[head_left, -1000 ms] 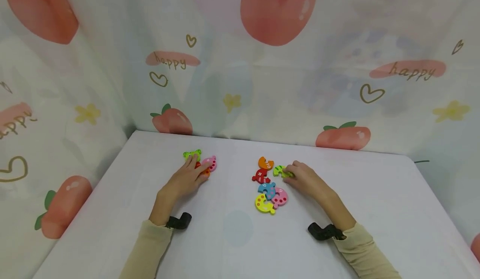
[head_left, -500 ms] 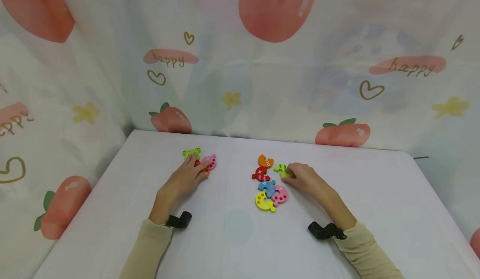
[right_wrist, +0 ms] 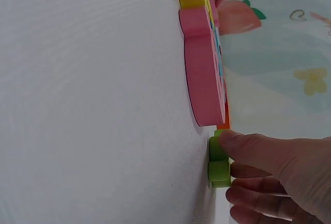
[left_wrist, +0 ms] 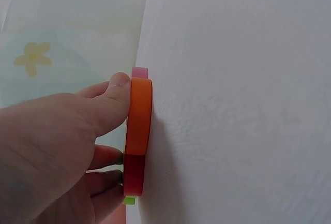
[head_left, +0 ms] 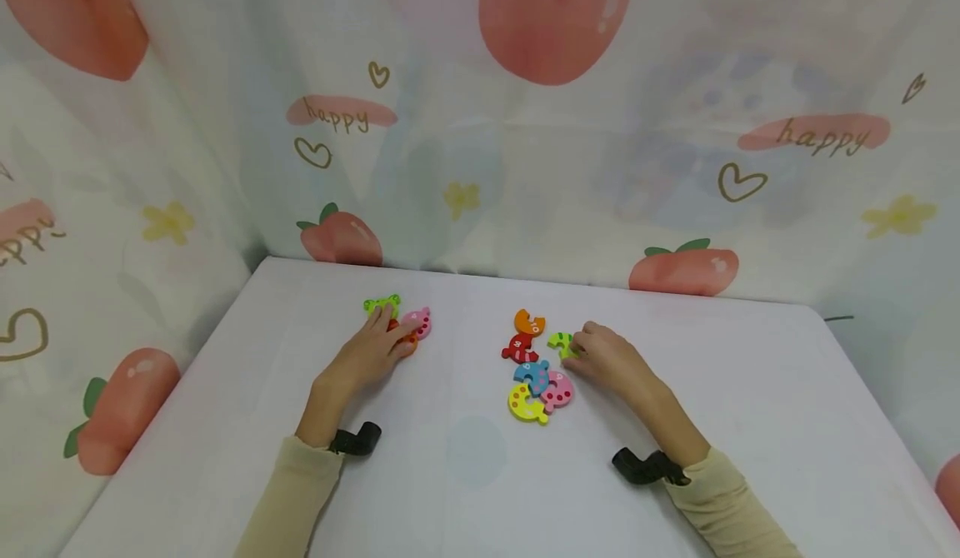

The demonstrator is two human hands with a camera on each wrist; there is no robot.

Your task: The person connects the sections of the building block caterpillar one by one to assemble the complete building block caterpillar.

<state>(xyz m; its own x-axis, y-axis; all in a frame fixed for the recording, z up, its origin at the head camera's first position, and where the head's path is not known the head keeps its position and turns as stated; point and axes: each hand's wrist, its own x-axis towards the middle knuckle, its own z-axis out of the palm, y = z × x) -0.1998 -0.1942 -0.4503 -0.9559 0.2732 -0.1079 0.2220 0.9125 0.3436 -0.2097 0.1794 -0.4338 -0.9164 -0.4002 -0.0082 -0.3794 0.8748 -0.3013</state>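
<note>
Flat on the desk (head_left: 480, 508), a green piece (head_left: 378, 302), a dotted pink piece (head_left: 422, 322), a red piece (left_wrist: 134, 175) and an orange piece (left_wrist: 139, 115) are bunched together, partly covered by the left hand (head_left: 366, 353). Well to their right, a curved orange piece (head_left: 529, 325) and a striped red piece (head_left: 519, 350) are set touching, with spotted blue (head_left: 534, 375), pink (head_left: 557, 392) and yellow (head_left: 518, 406) pieces clustered nearer the person. Just beside these, a striped green piece (head_left: 561, 341) is pinched at its right end by the right hand (head_left: 611, 360).
</note>
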